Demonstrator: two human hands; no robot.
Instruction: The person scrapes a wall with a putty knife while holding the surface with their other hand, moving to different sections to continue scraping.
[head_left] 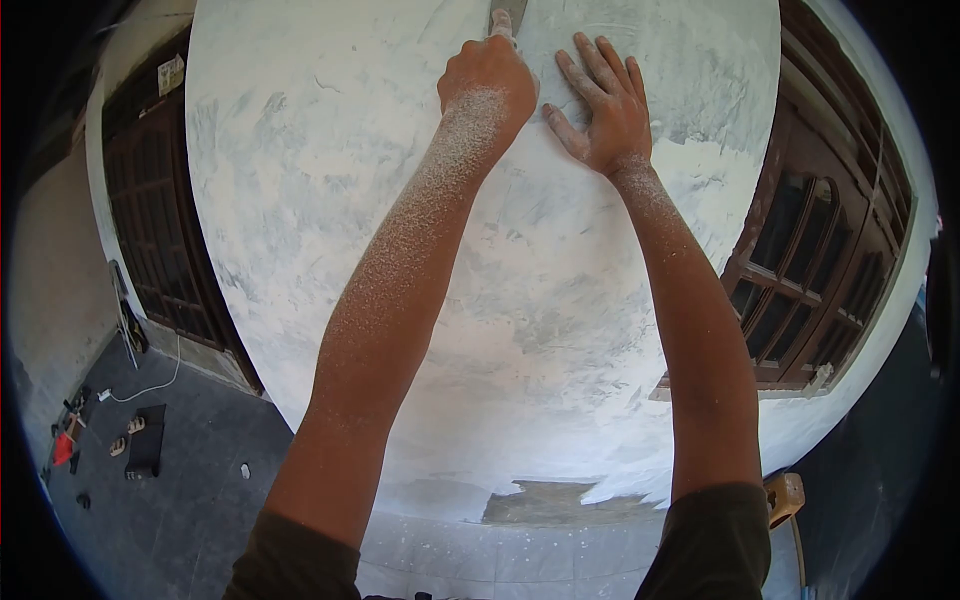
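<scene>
My left hand (490,82) is closed around a putty knife, raised high against the wall. The knife's metal blade (512,12) points upward and runs to the top edge of the view; its handle is mostly hidden in my fist. One finger stretches up along the blade. To the right, my right hand (608,115) lies against the white plastered wall (540,270) with its fingers spread and nothing in it. Pale dust coats both hands and much of my left forearm. Grey smears and patches mottle the wall surface.
A brown wooden window (810,270) is set in the wall at right. A dark door (160,210) stands at left. On the grey floor lie a white cable (150,392), a dark mat (146,440) and a red object (63,448). A yellowish container (786,497) is at lower right.
</scene>
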